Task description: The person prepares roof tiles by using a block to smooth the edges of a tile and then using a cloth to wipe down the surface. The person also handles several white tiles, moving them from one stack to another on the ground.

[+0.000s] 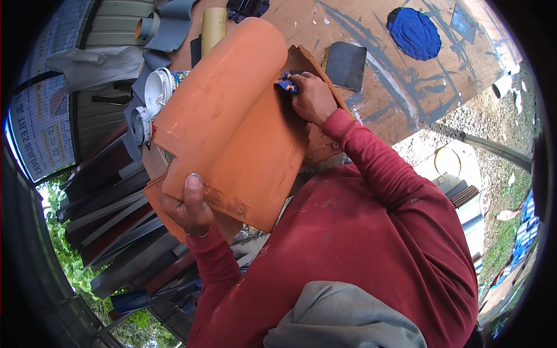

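A large orange roof tile point(223, 95) with one rounded, raised side lies slanted in front of me. My left hand point(188, 206) grips its near left corner, thumb on top and fingers curled below. In my right hand point(316, 98) is a crumpled blue cloth point(285, 84) with orange patches, pressed to the tile's flat part near its far right edge. Dark smudges mark the tile's near end. Underneath, parts of at least one more orange tile point(325, 145) stick out; the rest is hidden.
The paint-streaked brown table point(394, 116) bears a dark square sheet point(346, 65) and a round, wrinkled blue piece point(414, 33). Left of the tile stand a white paint bucket point(155, 93), a smaller tub point(141, 124) and a yellowish tube point(214, 29). Long dark strips point(116, 214) are stacked at the left.
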The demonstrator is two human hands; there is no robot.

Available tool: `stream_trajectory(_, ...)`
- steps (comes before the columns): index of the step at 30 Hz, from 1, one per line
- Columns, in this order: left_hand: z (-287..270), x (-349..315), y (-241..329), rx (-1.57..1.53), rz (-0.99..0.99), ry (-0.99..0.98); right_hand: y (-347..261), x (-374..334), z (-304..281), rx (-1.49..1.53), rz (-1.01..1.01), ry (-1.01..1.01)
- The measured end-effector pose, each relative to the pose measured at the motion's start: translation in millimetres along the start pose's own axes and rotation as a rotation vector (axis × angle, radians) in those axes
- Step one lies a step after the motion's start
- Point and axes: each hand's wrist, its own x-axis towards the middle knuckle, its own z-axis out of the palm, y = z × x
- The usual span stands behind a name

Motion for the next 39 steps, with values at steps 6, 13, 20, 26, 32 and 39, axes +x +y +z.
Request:
stream_trajectory(6,6,5,17,0.050,0.063,-0.155,8,-22,30,0.121,-0.150,0.341)
stream_trajectory(13,-3,-11,-4,0.036,-0.083,0.111,-2,-20,19,0.246,-0.099,0.359)
stream_trajectory(20,-13,-21,-5,0.007,-0.162,0.130,-1,-8,19,0.040,-0.163,0.063)
stream_trajectory(26,-6,-25,-6,0.048,-0.107,0.131,13,-12,22,-0.010,-0.117,0.040)
stream_trajectory(32,-1,-22,5,-0.034,-0.082,0.140,6,-6,24,0.175,-0.135,0.198)
stream_trajectory(39,-21,-27,-28,-0.137,-0.217,0.230,12,33,17,0.050,0.182,-0.253)
